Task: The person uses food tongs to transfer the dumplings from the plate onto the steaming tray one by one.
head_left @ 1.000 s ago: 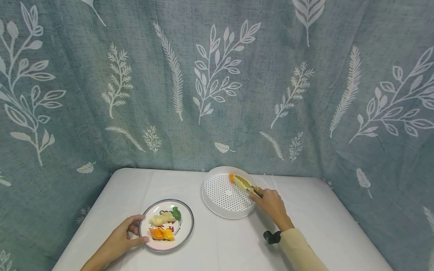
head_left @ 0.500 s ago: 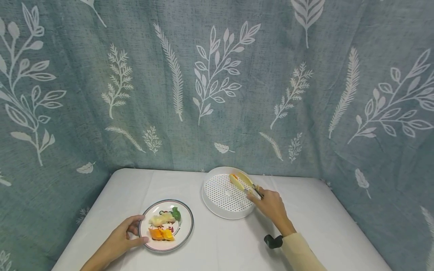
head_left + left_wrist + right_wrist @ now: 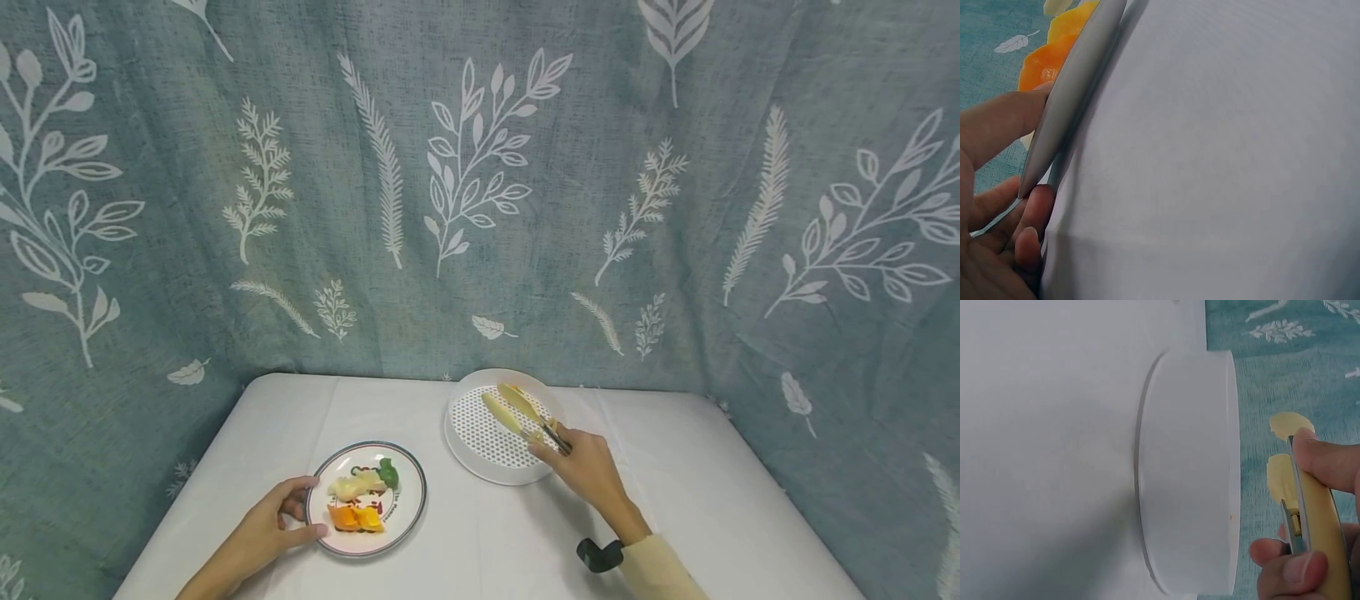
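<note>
My left hand grips the near-left rim of a white plate, thumb on top and fingertips under the edge. On the plate lie a pale, crumpled food piece, a green piece like broccoli, and orange and yellow pieces. My right hand holds tongs with pale yellow tips. The tips stand apart with nothing visible between them, above a round white perforated steamer tray. An orange piece shows at the tray's back, partly hidden by the tongs.
The white-covered table bears plate and tray. A teal curtain with white leaf prints rises behind and at both sides. A black device sits by the right wrist.
The tongs, closer together near the orange piece before, have spread and shifted left and away from it. The orange piece stays in the tray. My left hand and the plate stay put.
</note>
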A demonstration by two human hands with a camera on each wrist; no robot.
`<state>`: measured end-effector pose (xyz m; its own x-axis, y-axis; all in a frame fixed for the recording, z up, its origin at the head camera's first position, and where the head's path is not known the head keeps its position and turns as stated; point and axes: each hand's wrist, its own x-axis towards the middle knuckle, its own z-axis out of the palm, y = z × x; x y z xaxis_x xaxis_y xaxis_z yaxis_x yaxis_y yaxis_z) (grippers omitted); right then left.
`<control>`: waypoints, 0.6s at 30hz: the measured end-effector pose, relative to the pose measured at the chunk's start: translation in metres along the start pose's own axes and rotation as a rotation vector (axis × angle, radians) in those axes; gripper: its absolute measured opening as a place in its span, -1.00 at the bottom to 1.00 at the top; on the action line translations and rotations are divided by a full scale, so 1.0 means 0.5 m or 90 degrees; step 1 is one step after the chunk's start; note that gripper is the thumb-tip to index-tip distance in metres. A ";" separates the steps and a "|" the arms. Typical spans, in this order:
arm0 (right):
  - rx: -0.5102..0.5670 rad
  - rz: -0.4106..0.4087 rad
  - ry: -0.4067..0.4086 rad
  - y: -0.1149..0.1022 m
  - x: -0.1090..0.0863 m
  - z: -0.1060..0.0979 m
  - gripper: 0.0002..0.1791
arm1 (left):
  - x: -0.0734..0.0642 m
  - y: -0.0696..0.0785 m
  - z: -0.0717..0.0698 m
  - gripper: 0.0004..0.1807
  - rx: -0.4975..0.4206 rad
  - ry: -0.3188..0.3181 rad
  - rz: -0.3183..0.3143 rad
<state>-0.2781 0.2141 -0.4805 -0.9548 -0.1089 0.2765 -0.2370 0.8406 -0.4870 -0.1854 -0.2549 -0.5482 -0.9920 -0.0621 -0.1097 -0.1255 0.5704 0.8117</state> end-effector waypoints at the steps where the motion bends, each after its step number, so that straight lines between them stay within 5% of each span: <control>1: 0.001 -0.004 0.001 -0.005 -0.004 0.001 -0.12 | 0.000 0.000 0.000 0.02 0.001 0.000 0.000; 8: 0.000 -0.022 -0.029 -0.044 -0.034 0.015 -0.17 | -0.002 0.002 -0.001 0.03 -0.007 -0.004 -0.003; 18: 0.004 -0.111 -0.035 -0.095 -0.077 0.046 -0.55 | -0.002 0.003 -0.003 0.07 0.006 -0.001 -0.004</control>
<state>-0.2341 0.1663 -0.4871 -0.9076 -0.2819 0.3111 -0.4006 0.8034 -0.4406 -0.1844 -0.2551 -0.5462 -0.9911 -0.0643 -0.1162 -0.1319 0.5774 0.8057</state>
